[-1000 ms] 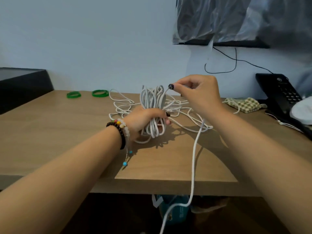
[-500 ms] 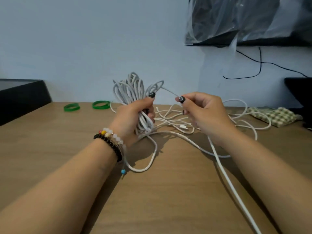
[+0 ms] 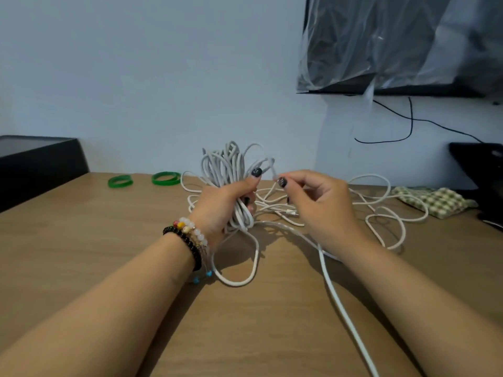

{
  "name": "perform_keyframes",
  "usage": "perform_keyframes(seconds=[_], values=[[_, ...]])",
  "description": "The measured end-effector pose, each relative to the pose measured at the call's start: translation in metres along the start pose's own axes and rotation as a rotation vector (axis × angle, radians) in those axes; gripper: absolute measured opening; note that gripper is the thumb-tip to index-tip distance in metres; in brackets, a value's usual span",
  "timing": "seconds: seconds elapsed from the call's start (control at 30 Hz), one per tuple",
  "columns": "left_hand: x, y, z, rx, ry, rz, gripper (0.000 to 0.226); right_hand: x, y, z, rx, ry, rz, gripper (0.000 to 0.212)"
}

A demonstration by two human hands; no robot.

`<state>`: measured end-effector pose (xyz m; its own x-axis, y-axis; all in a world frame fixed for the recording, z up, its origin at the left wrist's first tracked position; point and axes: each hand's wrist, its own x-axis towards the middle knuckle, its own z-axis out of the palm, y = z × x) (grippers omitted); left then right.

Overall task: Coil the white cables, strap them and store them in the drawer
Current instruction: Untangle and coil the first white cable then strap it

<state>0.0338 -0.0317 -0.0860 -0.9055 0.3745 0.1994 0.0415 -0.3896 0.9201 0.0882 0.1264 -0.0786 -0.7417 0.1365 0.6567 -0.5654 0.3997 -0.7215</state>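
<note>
Head view: wooden tabletop [image 3: 81, 240].
Left hand [image 3: 221, 205]: gripping cable bundle [image 3: 227, 170].
Right hand [image 3: 317, 202]: pinching cable strand [image 3: 273, 174].
Far left: green bands [image 3: 166, 178].

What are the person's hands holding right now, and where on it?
The left hand grips the coiled bundle of white cable round its middle. The right hand pinches a single strand between thumb and forefinger, just beside the coil's top.
</note>
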Motion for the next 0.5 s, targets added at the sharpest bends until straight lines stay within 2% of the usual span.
perform_keyframes(seconds=[0.1, 0.33, 0.5], values=[[-0.0033, -0.0031, 0.0039, -0.025, -0.05, -0.036, 0.024, -0.0048, -0.0001, 0.009, -0.042, -0.06, -0.008, 0.016], [-0.0021, -0.0041, 0.003, -0.007, -0.009, 0.002, 0.021, -0.0011, 0.003, 0.0072, -0.017, 0.07, 0.061, 0.016], [-0.0047, -0.0047, 0.0059, 0.038, -0.019, 0.017, 0.027, -0.0044, 0.0006, 0.0103, -0.062, -0.028, 0.132, 0.024]])
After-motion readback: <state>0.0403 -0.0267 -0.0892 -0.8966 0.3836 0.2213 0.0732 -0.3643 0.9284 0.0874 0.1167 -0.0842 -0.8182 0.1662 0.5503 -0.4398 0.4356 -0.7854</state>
